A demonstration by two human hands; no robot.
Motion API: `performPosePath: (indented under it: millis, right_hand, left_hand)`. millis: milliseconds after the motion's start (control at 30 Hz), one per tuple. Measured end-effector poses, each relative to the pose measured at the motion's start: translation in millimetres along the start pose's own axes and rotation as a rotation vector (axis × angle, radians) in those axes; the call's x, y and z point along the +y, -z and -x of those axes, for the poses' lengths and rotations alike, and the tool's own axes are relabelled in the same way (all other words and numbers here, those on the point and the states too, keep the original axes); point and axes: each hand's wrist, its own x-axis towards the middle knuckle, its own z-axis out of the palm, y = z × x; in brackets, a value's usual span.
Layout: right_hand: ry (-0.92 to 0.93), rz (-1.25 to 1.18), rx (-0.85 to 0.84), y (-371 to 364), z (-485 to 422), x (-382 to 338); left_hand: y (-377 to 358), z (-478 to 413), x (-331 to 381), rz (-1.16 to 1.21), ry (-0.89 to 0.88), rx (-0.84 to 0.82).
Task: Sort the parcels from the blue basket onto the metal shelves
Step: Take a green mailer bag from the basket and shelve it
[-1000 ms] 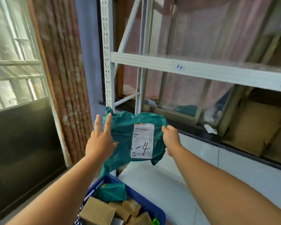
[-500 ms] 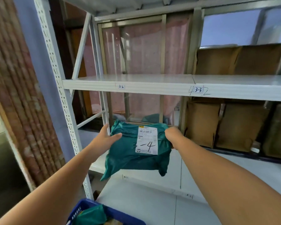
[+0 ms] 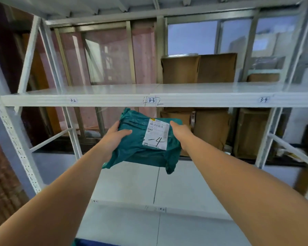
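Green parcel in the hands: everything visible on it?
The green parcel is a soft teal plastic mailer, wrinkled and bulging, loose flaps hanging at its lower corners. A white label on top carries a barcode, unreadable small print and handwriting ending in "-4". It is held in the air, tilted toward the camera, below the shelf edge tagged 3-3. The left hand grips its left edge, thumb on top; the right hand grips the right edge beside the label.

One wide-angle head-worn camera faces straight forward, close to the white metal shelf rack point(image 3: 114, 101). The blue sliver point(image 3: 96, 244) at its bottom edge is probably the basket.
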Motion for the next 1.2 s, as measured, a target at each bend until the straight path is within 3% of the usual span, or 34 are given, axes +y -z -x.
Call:
performPosePath:
  millis: [167,300,467,533,667,867,1067,1200]
  right_hand:
    - [-0.062,0.056,0.121,38,0,-6]
    - [0.057,0.126,0.286,68,-3,-7]
    - [0.002,-0.003,0.568,120,-3,8]
    - [-0.036,-0.034,0.659,140,1,12]
    - [0.007,-0.165,0.816,166,14,9]
    - [0.276,-0.160,1.134,199,37,-19]
    - [0.441,-0.185,1.174,221,32,-65]
    - [0.561,-0.145,1.086,226,7,-101]
  left_hand:
    - [-44,-5,8,-0.013,-0.024,-0.135]
    - [-75,-14,22,-0.059,-0.115,-0.124]
    - [-119,-20,39,-0.561,-0.294,-0.305]
    - [-138,-23,49,-0.620,-0.428,-0.337]
    - [-167,-34,77,-0.590,-0.632,-0.443]
    - [-204,-45,90,-0.544,-0.868,-0.549]
    - [-236,-59,95,-0.237,-0.870,-0.362]
    - [-253,-87,113,-0.022,-0.717,-0.299]
